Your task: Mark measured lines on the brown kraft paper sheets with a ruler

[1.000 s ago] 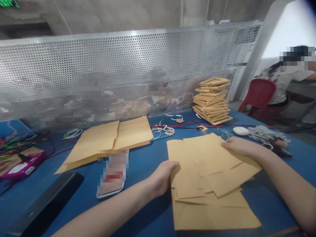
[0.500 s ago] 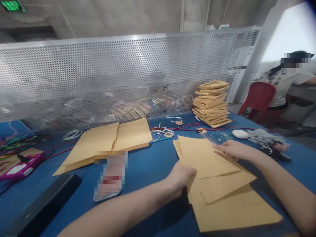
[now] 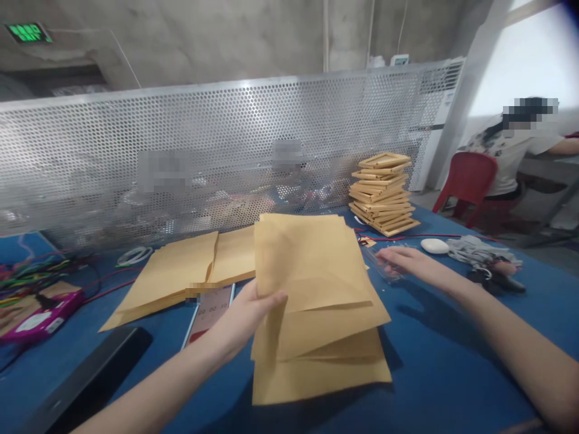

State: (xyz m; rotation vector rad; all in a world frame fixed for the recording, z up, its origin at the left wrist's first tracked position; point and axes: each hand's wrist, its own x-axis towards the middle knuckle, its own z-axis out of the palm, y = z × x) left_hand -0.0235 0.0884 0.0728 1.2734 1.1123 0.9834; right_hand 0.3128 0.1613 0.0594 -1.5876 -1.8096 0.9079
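Envelopes [image 3: 316, 301] gripped by left hand [image 3: 246, 313]; right hand [image 3: 400, 260] open, perhaps touching clear strip [image 3: 384, 265]; frames [image 3: 382, 193], phone [image 3: 208, 310] nearby.

The left hand [image 3: 246, 313] is lifted up. Its thumb is in front and its fingers are closed in a pinch. The left arm comes in from the bottom. The right hand [image 3: 402, 262] lies flat and open, palm down, with its arm stretched out.

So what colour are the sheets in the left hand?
Tan-brown sheets, left hand, head view.
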